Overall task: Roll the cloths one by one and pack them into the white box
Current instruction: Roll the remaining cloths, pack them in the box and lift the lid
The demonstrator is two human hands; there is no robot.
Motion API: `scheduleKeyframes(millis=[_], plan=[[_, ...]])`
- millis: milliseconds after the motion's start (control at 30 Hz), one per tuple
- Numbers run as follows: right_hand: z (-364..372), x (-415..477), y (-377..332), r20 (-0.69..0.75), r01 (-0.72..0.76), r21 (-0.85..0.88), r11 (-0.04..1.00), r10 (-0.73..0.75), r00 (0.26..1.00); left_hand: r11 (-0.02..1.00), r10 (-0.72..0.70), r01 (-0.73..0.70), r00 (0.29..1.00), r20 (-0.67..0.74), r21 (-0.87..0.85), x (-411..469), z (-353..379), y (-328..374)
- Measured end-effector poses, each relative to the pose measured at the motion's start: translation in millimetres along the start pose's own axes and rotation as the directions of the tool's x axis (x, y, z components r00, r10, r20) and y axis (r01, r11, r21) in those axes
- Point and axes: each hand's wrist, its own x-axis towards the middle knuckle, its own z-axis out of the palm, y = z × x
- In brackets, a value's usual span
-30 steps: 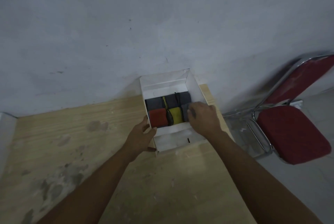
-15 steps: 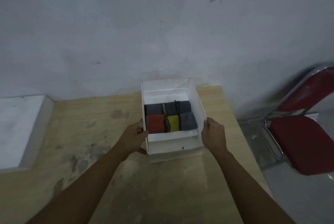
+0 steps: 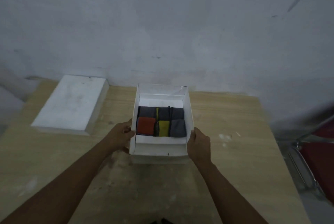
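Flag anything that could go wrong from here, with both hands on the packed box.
1. The left hand and right hand grip the white box only at its thin side walls near the front. If it is lifted, the walls may bow and the far end sag.
2. The red roll, yellow roll and grey roll sit in a box with bare floor behind the far row. A tilt could slide or loosen them.

Plain, dimly lit utility room or makeshift workspace, bare scuffed grey-white plaster wall [image 3: 162,25], stained pale wooden tabletop [image 3: 235,133] set against it, flat white rectangular lid-like block [image 3: 72,102] lying on the wood, red padded chrome-framed chair [image 3: 321,166] at the right.
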Motion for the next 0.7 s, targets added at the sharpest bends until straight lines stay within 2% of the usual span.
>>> scheduleKeyframes(millis=[167,367,467,533,633,700], plan=[[21.6,-23.1,-39.9,-0.006,-0.015,-0.004,1.0,0.015,1.0,0.998,0.036,-0.036,0.999,0.013,0.052,-8.1,-33.8,-29.3],[36.1,-40.0,-46.0,-0.064,-0.077,-0.051,0.996,0.073,0.995,0.994,0.057,-0.061,0.997,0.054,0.089,-3.7,-48.0,-51.3],[38.4,-43.9,-55.0,0.002,-0.168,-0.042,0.985,0.168,0.986,0.989,0.088,-0.097,0.993,0.08,0.112,1.1,-53.9,-59.4],[44.5,-44.7,-71.2,0.011,-0.217,-0.062,0.974,0.218,0.976,0.992,0.063,-0.072,0.994,0.086,0.105,5.0,-63.8,-64.8],[56.1,-42.5,-114.5,-0.057,-0.134,-0.156,0.979,0.126,0.99,0.999,0.012,-0.014,0.999,0.05,0.034,12.3,-84.9,-76.3],[70.9,-39.1,-144.2,-0.035,-0.035,-0.094,0.995,0.032,0.999,0.999,0.004,-0.003,1.0,-0.017,0.035,15.6,-105.2,-84.3]])
